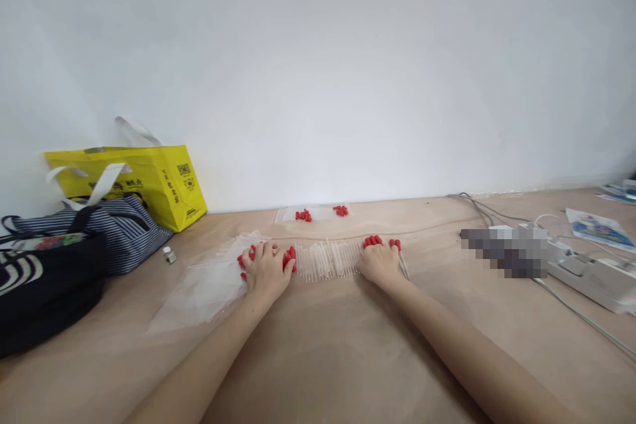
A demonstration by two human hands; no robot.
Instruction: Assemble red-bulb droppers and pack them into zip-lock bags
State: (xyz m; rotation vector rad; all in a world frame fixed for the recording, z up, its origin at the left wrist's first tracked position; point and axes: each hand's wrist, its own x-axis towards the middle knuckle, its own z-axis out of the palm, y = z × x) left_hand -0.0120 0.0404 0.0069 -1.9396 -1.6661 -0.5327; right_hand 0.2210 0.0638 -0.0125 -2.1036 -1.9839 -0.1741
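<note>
My left hand (268, 269) lies over small red pieces (291, 253) at the right end of some clear plastic bags (203, 288), its fingers spread. A row of thin white sticks (325, 260) lies side by side between my two hands. At the right end of that row, my right hand (380, 264) rests on the sticks with its fingers bent and close together. More red pieces (372, 240) show just beyond its fingers. What its fingertips hold, if anything, is hidden. Farther back, a clear bag (320, 213) has two red clusters in or on it.
A yellow bag (173, 179), a striped bag (134, 232) and a black bag (54, 298) stand at the left, near a tiny bottle (169, 255). On the right are a power strip (591, 278), cables (576, 311) and a printed packet (599, 228). A wall rises behind the table.
</note>
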